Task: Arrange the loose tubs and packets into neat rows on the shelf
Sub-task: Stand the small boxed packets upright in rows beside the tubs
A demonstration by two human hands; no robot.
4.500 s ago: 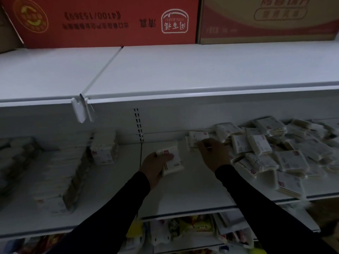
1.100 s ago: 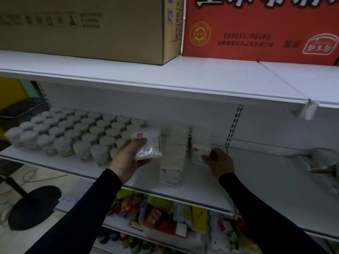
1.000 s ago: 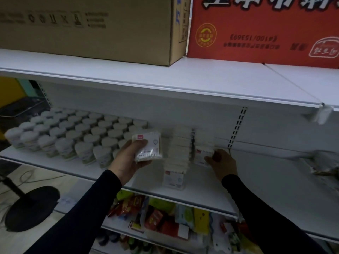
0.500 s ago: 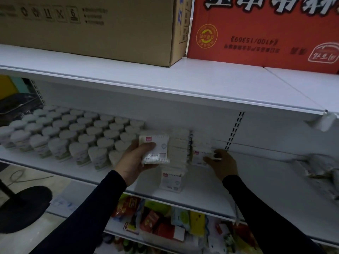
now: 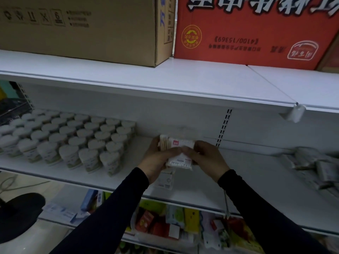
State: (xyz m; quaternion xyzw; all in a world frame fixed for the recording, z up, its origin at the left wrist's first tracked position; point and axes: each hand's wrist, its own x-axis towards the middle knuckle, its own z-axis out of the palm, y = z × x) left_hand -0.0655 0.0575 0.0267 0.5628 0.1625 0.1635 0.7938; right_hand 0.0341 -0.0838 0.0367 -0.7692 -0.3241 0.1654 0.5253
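On the white middle shelf (image 5: 247, 182), my left hand (image 5: 156, 158) and my right hand (image 5: 207, 156) meet over a white packet (image 5: 180, 159) with a small red label. Both hands grip it, one at each side, above a line of like packets (image 5: 166, 179) that runs back toward the shelf wall. More packets (image 5: 176, 143) stand upright behind my fingers. White heart-topped tubs (image 5: 73, 140) fill the shelf's left part in neat rows. A loose heap of packets (image 5: 319, 165) lies blurred at the far right.
A brown carton (image 5: 88, 28) and a red carton (image 5: 253, 32) sit on the top shelf (image 5: 183, 79). A price-tag clip (image 5: 295, 113) hangs from its front edge. Coloured snack packs (image 5: 174, 222) crowd the lower shelf. A dark round stand base (image 5: 18, 215) sits on the floor at left.
My left hand carried its packet rightward to the packet row. My right hand left the back packets and came onto the same packet. The view shifted slightly.
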